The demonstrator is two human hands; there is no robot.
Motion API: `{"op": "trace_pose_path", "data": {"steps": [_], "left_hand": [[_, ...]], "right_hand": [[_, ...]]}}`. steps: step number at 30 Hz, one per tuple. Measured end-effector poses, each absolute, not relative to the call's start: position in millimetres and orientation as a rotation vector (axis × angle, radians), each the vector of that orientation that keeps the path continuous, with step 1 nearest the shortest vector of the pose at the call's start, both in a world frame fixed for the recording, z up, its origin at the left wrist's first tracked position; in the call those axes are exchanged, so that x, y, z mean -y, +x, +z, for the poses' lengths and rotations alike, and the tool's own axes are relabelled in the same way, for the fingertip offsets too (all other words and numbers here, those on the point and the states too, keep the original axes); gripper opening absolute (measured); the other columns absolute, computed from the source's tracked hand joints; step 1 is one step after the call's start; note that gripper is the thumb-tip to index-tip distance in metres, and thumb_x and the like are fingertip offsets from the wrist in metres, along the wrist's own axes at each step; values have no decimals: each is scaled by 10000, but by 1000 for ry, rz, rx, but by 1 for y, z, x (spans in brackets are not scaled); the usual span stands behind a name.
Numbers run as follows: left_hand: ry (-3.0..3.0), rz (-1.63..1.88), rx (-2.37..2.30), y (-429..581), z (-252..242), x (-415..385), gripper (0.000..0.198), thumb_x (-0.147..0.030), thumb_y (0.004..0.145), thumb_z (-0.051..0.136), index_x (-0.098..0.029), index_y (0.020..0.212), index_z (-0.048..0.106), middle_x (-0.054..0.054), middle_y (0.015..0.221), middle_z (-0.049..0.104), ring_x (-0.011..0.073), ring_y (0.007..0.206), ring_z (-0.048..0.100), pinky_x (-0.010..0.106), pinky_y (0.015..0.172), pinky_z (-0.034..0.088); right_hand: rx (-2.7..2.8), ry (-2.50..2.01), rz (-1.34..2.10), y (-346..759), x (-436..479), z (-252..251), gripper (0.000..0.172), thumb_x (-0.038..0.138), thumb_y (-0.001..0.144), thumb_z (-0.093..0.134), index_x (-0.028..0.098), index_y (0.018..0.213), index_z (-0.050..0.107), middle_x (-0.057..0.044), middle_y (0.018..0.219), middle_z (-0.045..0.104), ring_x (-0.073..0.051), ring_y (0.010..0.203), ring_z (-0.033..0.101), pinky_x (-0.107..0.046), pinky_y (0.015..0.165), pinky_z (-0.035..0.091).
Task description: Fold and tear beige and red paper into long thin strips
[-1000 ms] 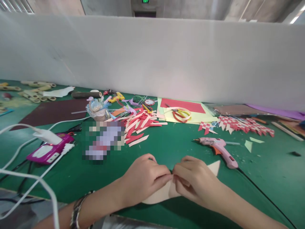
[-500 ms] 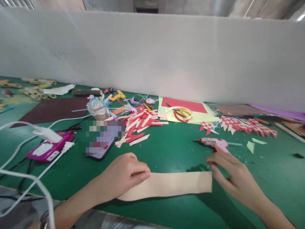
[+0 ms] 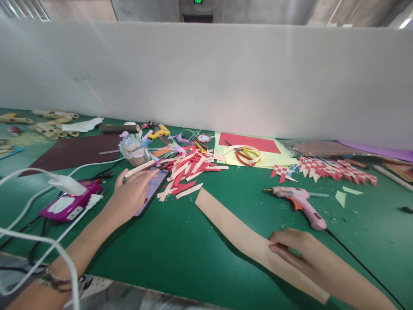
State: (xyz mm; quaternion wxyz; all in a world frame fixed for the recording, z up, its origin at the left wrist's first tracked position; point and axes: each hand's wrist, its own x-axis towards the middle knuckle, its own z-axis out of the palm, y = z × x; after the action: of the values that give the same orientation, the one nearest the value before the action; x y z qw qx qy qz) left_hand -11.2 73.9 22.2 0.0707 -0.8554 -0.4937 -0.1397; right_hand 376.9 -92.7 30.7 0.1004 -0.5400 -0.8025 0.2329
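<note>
My right hand (image 3: 300,254) is closed on a long, wide beige paper strip (image 3: 232,226) near its right half. The strip slants across the front of the green table, its left end pointing away from me. My left hand (image 3: 135,191) lies over a phone (image 3: 155,185), fingers stretched out and thumb apart. A narrow cream paper strip (image 3: 140,168) shows along its index finger; whether the fingers grip it is hidden. Right of the phone lies a heap of red and cream paper strips (image 3: 190,168).
A pink glue gun (image 3: 303,200) with a black cord lies beyond my right hand. A purple power strip (image 3: 72,204) with white cables stands at left. Farther back are scissors (image 3: 248,155), coloured sheets (image 3: 248,143), red-and-white woven paper (image 3: 335,170) and a yellow glue gun (image 3: 159,131).
My left hand has let go of the wide beige strip and moved left and away, onto the phone. My right hand has taken the strip, which has turned and shifted right.
</note>
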Motion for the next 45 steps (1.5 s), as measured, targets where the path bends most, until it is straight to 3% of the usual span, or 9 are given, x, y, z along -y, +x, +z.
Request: {"op": "trace_pose_path", "data": {"steps": [4,8,12,20,23,27,36,41,45], "left_hand": [[-2648,-357,1455,-12,21,-77,443,-127,828,302,-257,1225,448,69,1161,608,250,1119,518,557,1036,93],[-2914,-641,1591,30,37,-43,354,-353,876,399,-237,1201,479,66,1163,599,247,1138,500,470,1001,292],[-3776,-817,1460,84,38,-7,389,-381,841,494,-176,1170,514,90,1087,626,179,980,591,291,821,470],[-3808,-1432,1933,120,41,3,307,-397,798,547,-116,691,603,-2,614,573,91,548,512,201,566,420],[-3608,-1479,1899,118,46,3,304,-380,803,545,-126,637,575,-26,554,523,83,512,480,188,523,377],[-3358,-1428,1652,122,47,5,348,-364,822,540,-142,556,506,-39,522,481,81,525,452,187,526,340],[-3644,-837,788,127,62,-7,400,-357,804,581,-148,528,381,-64,533,362,68,518,355,211,531,265],[-4093,-313,605,128,65,-25,432,-430,793,570,-151,529,372,-61,528,334,73,520,339,205,512,260],[-4138,214,839,126,58,-51,399,-484,794,524,-148,591,452,-52,556,370,77,522,345,202,481,250]], "right_hand": [[2348,-1629,722,372,93,33,292,269,933,317,203,753,537,-14,679,588,-135,603,534,-242,556,402],[2204,-1588,652,362,89,38,258,290,926,343,201,778,534,-4,687,581,-125,611,536,-223,565,406],[2013,-1515,604,341,82,40,276,307,921,346,194,726,505,13,641,542,-105,564,506,-195,525,386],[1902,-1464,800,313,73,33,247,315,918,354,199,726,457,30,615,496,-101,560,480,-196,518,389],[1794,-1453,482,309,73,30,115,290,878,437,203,950,416,-22,807,536,-140,723,543,-251,638,451],[1830,-1296,-56,298,72,31,376,322,774,587,184,1012,330,-128,1035,444,-227,955,493,-365,757,453],[2314,-1125,-409,308,70,50,333,215,781,574,225,1102,485,-136,1270,363,-317,1195,317,-485,910,342],[2244,-1051,-730,322,77,44,128,136,785,598,252,837,590,-22,1048,607,-176,990,481,-350,832,306],[2397,-936,-692,327,85,40,207,82,866,455,205,802,609,35,846,677,-99,826,550,-317,734,292]]}}
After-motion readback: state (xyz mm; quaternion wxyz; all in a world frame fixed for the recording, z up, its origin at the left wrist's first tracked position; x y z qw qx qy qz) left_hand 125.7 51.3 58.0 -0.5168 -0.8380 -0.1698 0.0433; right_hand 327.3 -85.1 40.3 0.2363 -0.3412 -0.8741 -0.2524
